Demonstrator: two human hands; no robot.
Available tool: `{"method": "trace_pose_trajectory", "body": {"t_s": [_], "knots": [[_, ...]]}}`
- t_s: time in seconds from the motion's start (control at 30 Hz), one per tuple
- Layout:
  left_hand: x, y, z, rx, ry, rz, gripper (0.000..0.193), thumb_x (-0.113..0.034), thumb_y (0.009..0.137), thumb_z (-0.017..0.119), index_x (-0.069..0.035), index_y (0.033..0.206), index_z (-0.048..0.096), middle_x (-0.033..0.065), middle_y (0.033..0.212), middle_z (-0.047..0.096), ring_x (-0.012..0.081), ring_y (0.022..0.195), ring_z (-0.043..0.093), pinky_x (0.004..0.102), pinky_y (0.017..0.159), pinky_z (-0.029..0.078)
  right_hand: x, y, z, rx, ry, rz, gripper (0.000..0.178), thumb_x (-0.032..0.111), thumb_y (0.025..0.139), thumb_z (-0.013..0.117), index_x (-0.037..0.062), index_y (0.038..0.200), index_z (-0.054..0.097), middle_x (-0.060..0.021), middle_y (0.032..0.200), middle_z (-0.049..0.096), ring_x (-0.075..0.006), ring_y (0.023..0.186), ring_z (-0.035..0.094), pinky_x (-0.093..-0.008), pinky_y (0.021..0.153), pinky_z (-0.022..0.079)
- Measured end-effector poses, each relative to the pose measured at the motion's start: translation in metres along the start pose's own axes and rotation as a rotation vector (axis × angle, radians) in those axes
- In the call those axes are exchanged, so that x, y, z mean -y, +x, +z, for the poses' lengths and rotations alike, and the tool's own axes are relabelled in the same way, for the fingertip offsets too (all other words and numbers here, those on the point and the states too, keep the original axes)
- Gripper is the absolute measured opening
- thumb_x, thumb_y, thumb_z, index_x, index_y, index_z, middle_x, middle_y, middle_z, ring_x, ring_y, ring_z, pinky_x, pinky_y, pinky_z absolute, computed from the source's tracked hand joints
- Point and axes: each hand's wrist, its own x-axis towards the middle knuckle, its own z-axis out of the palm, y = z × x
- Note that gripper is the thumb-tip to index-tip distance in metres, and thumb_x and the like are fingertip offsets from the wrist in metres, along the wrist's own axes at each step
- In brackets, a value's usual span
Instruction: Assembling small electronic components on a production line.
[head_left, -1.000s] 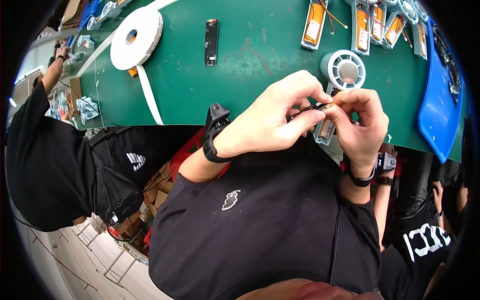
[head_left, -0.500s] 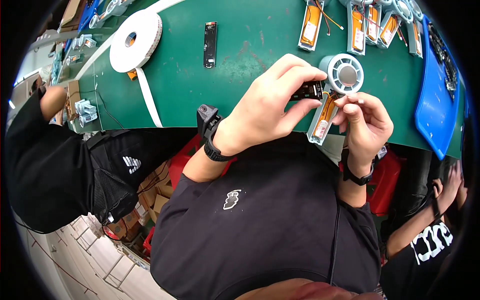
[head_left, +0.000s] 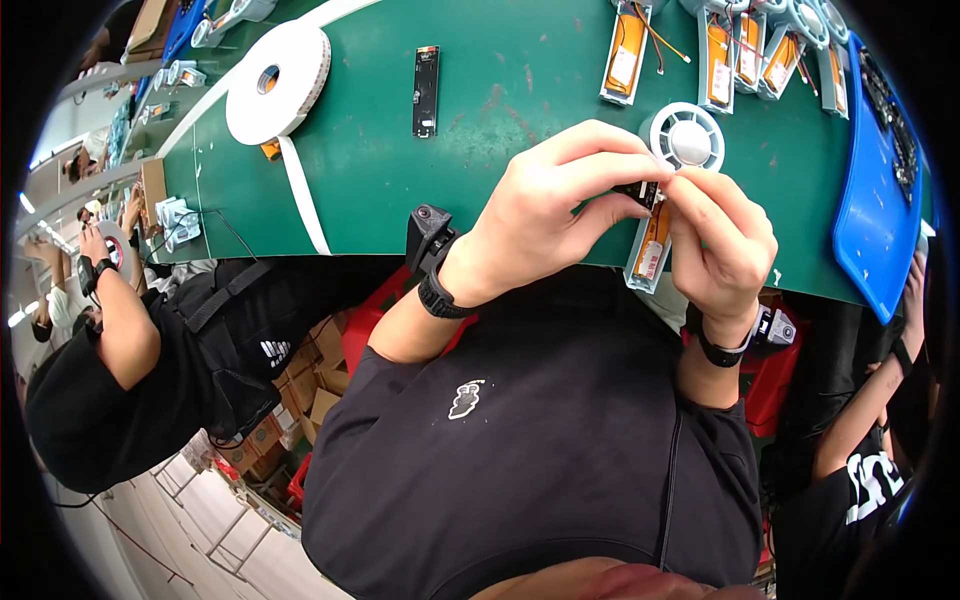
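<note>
A light-blue handheld fan housing (head_left: 646,270) lies at the table's near edge, with a round slotted head (head_left: 690,142) and an orange battery (head_left: 655,238) in its handle. My left hand (head_left: 555,210) is closed on a small black circuit board (head_left: 645,190), held over the housing between thumb and fingers. My right hand (head_left: 722,245) pinches at the board's right end, its fingertips meeting those of my left. Whatever sits in that pinch is hidden by the fingers. Another black circuit board (head_left: 425,92) lies flat on the table, away from both hands.
A white tape roll (head_left: 278,85) stands at the left, its loose strip reaching the near edge. Several similar housings with batteries (head_left: 718,65) and wires lie at the far right. Beside them a blue tray (head_left: 872,215) holds dark boards. Co-workers sit at both sides.
My right hand has moved up and left, bringing its fingertips to the board and my left fingers. The left hand has shifted slightly right with the board. The co-worker at left has changed arm position.
</note>
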Motion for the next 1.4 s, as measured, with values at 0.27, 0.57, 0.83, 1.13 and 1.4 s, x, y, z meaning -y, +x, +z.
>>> {"method": "trace_pose_trajectory", "body": {"t_s": [0.27,0.57,0.83,1.13,1.4], "knots": [[0.001,0.001,0.000,0.017,-0.036,-0.009,0.043,0.007,0.074,0.081,-0.005,0.115,0.074,0.0117,0.111,0.070,0.0259,0.099,0.071,0.0337,0.084,0.060,-0.001,-0.001,-0.007,0.131,0.032,0.085,0.017,-0.010,0.083,0.068,-0.0041,0.099,0.072,-0.0157,0.088,0.071,-0.0253,0.070,0.069,-0.0307,0.062,0.055],[0.000,-0.003,0.000,0.024,-0.023,0.016,0.044,0.007,0.074,0.081,-0.006,0.115,0.075,0.0115,0.111,0.070,0.0259,0.099,0.071,0.0336,0.084,0.060,-0.003,-0.008,-0.002,-0.022,0.133,0.133,0.018,-0.009,0.077,0.075,-0.0018,0.094,0.074,-0.0130,0.088,0.073,-0.0252,0.068,0.070,-0.0327,0.059,0.055],[-0.002,-0.005,-0.005,0.041,-0.043,0.016,0.045,0.006,0.073,0.081,-0.006,0.115,0.075,0.0111,0.110,0.070,0.0256,0.097,0.071,0.0337,0.084,0.060,0.001,-0.004,-0.009,0.043,-0.033,-0.033,0.025,-0.012,0.072,0.077,-0.0049,0.096,0.074,-0.0178,0.094,0.074,-0.0268,0.073,0.071,-0.0319,0.063,0.055],[0.003,-0.011,-0.007,0.025,0.005,0.095,0.042,0.008,0.074,0.080,-0.006,0.113,0.076,0.0113,0.109,0.070,0.0258,0.095,0.072,0.0340,0.081,0.060,0.022,0.007,-0.011,0.184,-0.131,-0.005,0.024,-0.011,0.072,0.077,-0.0059,0.095,0.074,-0.0190,0.094,0.074,-0.0279,0.073,0.072,-0.0326,0.064,0.056],[-0.001,-0.013,-0.002,-0.037,-0.026,0.079,0.037,0.006,0.076,0.078,-0.006,0.111,0.075,0.0099,0.103,0.071,0.0265,0.090,0.072,0.0349,0.077,0.060,0.018,0.003,-0.008,0.148,0.026,0.010,0.025,-0.009,0.075,0.074,-0.0060,0.099,0.074,-0.0190,0.092,0.075,-0.0308,0.070,0.073,-0.0325,0.065,0.057]]}}
